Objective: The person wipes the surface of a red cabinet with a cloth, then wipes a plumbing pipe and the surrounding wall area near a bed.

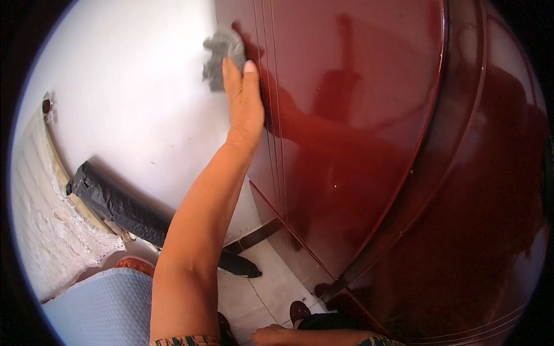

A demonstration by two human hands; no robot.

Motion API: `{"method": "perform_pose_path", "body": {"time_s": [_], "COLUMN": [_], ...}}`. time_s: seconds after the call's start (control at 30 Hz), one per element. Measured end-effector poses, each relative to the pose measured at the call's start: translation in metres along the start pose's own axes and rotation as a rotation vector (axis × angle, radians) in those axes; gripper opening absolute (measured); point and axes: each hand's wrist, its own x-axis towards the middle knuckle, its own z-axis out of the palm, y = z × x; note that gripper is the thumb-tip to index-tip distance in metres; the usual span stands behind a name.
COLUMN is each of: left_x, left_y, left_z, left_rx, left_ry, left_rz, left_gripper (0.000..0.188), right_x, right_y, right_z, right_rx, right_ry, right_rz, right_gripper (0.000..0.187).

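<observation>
My left hand [245,106] is raised at the upper middle, closed on a crumpled grey cloth [222,55]. The cloth lies against the left edge of a glossy dark red cabinet [358,155], where the panel meets the white wall. My thumb points up along the panel, and the other fingers are partly hidden behind the cloth and hand. Low down, my right hand [270,334] shows at the bottom edge, near a dark shoe. Its fingers are mostly cut off by the frame, so I cannot see whether it holds anything.
A white wall [133,86] rises on the left. Along it leans a long roll wrapped in black plastic [121,205], passing behind my left forearm. White lacy fabric [52,213] and a light blue quilted cover [101,308] are at lower left. Pale floor tiles [265,282] lie below.
</observation>
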Motion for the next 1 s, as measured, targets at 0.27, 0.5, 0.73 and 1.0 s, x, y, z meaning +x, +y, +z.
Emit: {"method": "perform_pose_path", "body": {"time_s": [0.27,0.5,0.73,1.0], "left_x": [-0.033,-0.026,-0.055,-0.032], "left_y": [-0.056,0.054,0.09,0.067], "left_z": [-0.026,-0.003,0.019,0.01], "left_rx": [-0.113,0.086,0.312,0.1], "left_ry": [-0.027,-0.049,-0.162,-0.118], "left_rz": [-0.374,0.205,0.861,0.419], "left_gripper": [0.071,0.07,0.066,0.064], "right_x": [-0.028,-0.01,-0.018,0.009], "right_y": [-0.023,-0.013,-0.015,0.007], "right_z": [-0.017,-0.01,-0.01,0.015], "right_rx": [0.054,0.0,0.054,0.034], "right_ry": [0.058,-0.033,0.02,0.039], "right_rz": [-0.167,-0.031,-0.019,-0.056], "right_gripper": [0.036,0.035,0.034,0.031]}}
